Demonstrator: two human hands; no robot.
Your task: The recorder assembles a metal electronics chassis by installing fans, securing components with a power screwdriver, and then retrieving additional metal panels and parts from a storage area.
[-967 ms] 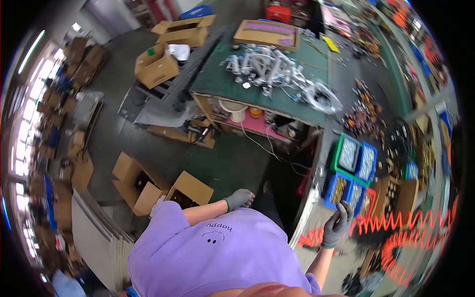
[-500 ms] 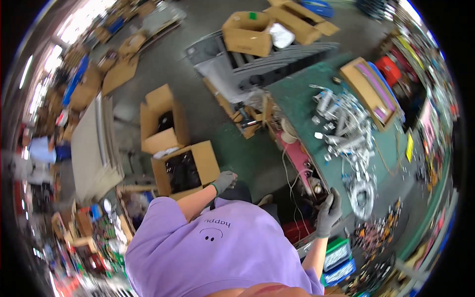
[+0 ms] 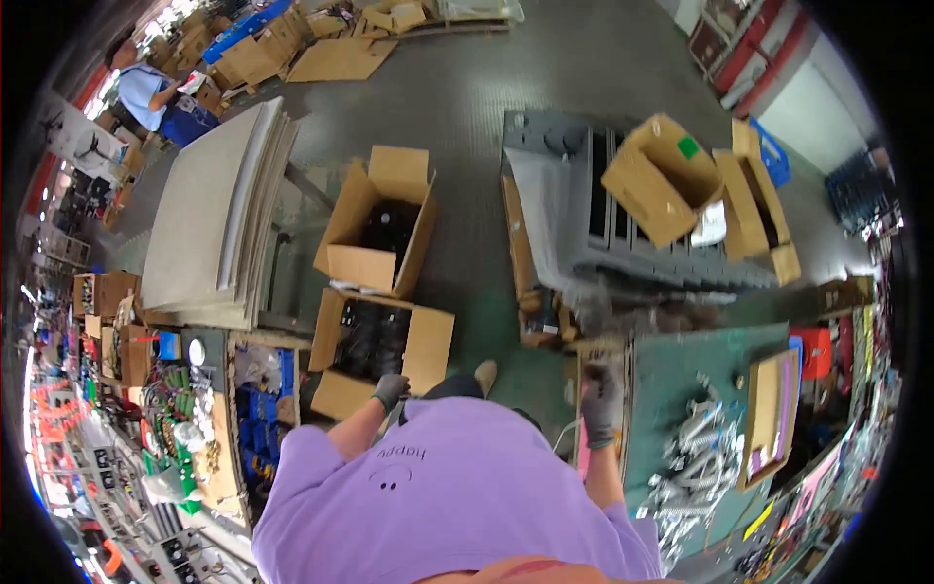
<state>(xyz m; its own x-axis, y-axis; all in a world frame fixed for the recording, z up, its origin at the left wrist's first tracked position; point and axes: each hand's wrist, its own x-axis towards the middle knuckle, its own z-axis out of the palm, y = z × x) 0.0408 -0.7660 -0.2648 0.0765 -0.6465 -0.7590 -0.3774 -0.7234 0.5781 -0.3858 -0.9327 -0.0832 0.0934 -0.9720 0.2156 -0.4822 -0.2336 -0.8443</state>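
Note:
My left hand (image 3: 391, 390), in a grey glove, hangs at the near right corner of an open cardboard box (image 3: 431, 348). Black items (image 3: 373, 338) fill that box. The left fingers are partly turned away, and whether they touch the flap I cannot make out. My right hand (image 3: 601, 407), also gloved, is raised beside the left edge of a green-topped workbench (image 3: 671, 375), above a pink strip. Its fingers look stretched out, though blurred, and no object shows in them. Silvery metal parts (image 3: 696, 453) lie heaped on the bench.
Beyond the near box stands a second open carton (image 3: 418, 234). Large pale boards (image 3: 209, 209) are stacked at left. Grey panels (image 3: 569, 185) carrying empty cardboard boxes (image 3: 662, 180) stand ahead to the right. A long carton (image 3: 772, 419) lies on the bench. Another person (image 3: 156, 97) stands far left.
The view has turned to the right and the bench now sits lower right. My right hand has moved forward along the bench edge; my left hand is now at the near box's corner.

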